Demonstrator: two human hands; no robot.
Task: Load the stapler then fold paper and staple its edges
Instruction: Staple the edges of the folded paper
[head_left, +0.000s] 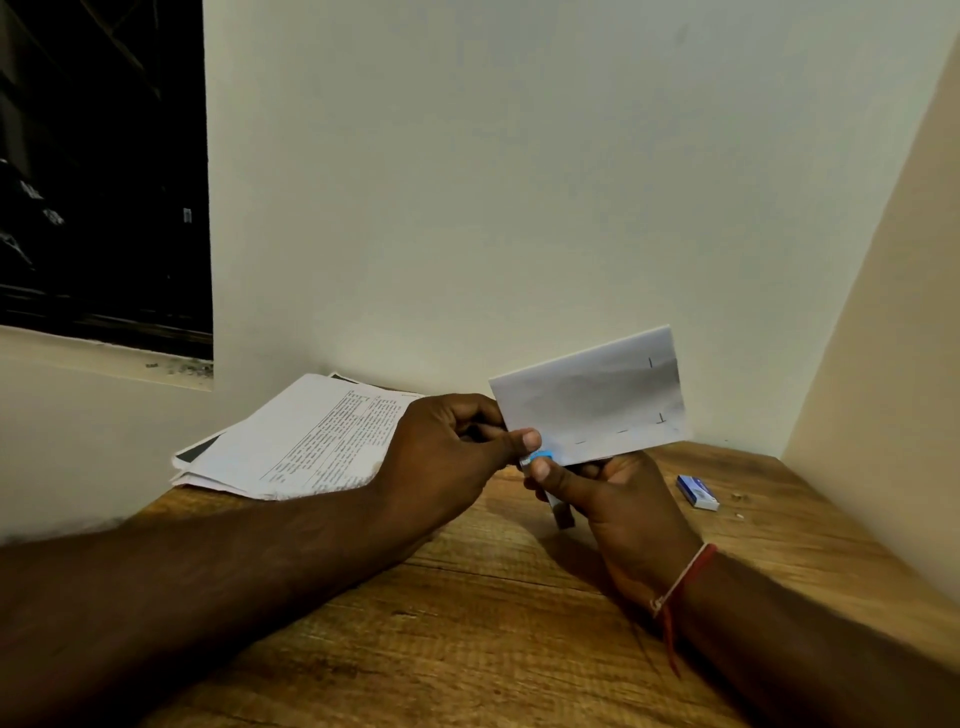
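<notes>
A folded white paper (592, 397) is held upright above the wooden table (467, 623). Several staples show along its right and lower edges. My left hand (447, 447) pinches the paper's lower left corner between thumb and fingers. My right hand (618, 504) grips a small stapler (543, 460) with a light blue top, thumb on top. The stapler's mouth sits at the paper's lower left edge, close to my left thumb. Most of the stapler's body is hidden in my palm; its dark rear end sticks out below.
A stack of printed sheets (306, 441) lies at the table's back left, hanging over the edge. A small blue and white staple box (697, 492) lies at the right near the side wall. Walls close in behind and to the right.
</notes>
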